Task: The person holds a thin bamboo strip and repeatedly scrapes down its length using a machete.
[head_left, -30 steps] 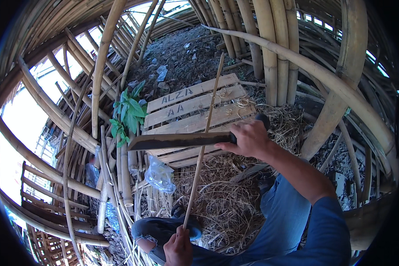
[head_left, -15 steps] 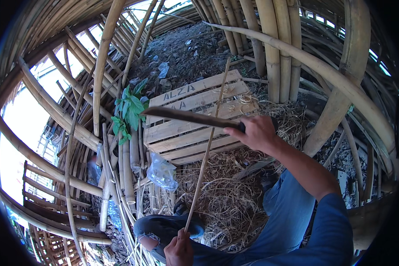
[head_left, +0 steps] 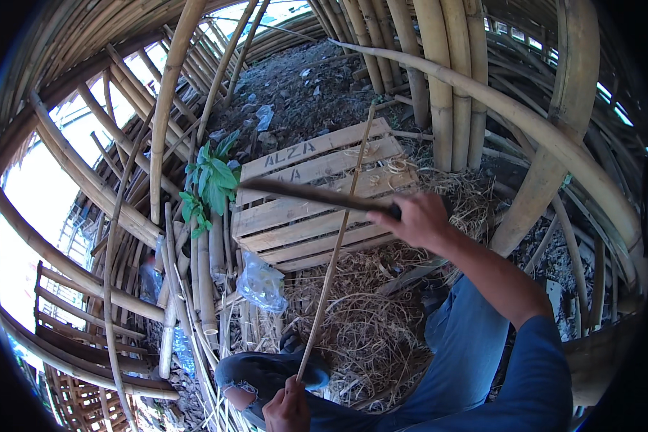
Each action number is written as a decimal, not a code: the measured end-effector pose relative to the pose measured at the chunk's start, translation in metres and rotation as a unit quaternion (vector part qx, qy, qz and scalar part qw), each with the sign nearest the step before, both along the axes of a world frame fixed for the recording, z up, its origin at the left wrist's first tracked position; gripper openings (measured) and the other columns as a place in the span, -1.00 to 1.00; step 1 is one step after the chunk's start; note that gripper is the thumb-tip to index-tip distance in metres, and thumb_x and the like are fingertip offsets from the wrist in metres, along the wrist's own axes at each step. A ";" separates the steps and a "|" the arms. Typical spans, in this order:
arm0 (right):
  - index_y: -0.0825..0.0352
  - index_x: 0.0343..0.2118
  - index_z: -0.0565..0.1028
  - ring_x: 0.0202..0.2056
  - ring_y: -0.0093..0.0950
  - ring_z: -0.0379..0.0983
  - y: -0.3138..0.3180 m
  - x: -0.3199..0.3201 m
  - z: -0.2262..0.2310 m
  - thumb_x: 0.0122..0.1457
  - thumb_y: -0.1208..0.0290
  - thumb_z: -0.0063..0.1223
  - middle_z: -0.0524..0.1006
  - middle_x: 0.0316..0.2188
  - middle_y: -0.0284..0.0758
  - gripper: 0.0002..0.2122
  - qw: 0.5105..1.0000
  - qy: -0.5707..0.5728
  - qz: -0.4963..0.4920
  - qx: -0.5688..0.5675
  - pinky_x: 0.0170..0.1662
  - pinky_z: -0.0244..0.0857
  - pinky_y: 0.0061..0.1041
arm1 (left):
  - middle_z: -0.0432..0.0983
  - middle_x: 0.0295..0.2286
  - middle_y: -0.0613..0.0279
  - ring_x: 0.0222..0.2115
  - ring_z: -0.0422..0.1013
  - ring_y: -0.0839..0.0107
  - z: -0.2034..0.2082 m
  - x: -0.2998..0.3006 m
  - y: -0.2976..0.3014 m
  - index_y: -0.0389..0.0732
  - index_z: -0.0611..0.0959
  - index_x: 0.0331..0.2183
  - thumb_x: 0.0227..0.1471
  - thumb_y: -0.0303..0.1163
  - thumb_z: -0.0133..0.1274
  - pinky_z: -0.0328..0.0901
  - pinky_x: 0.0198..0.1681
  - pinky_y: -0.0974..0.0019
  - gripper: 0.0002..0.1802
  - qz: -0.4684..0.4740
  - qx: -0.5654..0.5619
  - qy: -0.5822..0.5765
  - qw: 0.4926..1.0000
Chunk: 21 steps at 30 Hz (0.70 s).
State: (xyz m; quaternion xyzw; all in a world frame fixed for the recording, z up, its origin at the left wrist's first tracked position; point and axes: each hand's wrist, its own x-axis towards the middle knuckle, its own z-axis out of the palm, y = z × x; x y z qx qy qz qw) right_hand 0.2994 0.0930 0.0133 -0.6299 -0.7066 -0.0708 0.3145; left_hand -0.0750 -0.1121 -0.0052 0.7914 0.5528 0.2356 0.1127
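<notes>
My right hand (head_left: 419, 219) grips the handle of a long dark blade (head_left: 311, 194) that points left, level above a wooden pallet (head_left: 317, 198). My left hand (head_left: 288, 407), at the bottom of the view by my knee, holds the lower end of a thin bamboo strip (head_left: 336, 245). The strip rises steeply up and right, and crosses the blade near its handle end. Whether blade and strip touch I cannot tell.
Thick bamboo poles (head_left: 446, 79) stand behind the pallet, and curved ones (head_left: 547, 129) arch over on the right. More poles (head_left: 108, 194) lean at the left beside a green leafy plant (head_left: 210, 183). Dry shavings (head_left: 360, 338) and a crumpled plastic bag (head_left: 261, 282) lie on the ground.
My right hand has raised the blade and turned it edge-on, from low over the pallet to higher up. The left hand and the strip have barely moved.
</notes>
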 end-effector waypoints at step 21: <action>0.21 -0.67 0.47 -0.88 -0.66 0.20 0.013 0.032 -0.002 0.08 -0.41 -0.39 0.23 -0.91 -0.57 -0.31 0.993 0.015 -0.073 -0.087 -0.85 0.06 -0.54 | 0.52 -0.45 0.04 -0.49 0.46 0.13 0.002 -0.026 -0.023 -0.33 0.50 -0.13 -0.03 -0.63 -0.03 0.34 -0.37 0.12 -0.66 0.068 -0.059 0.045 0.995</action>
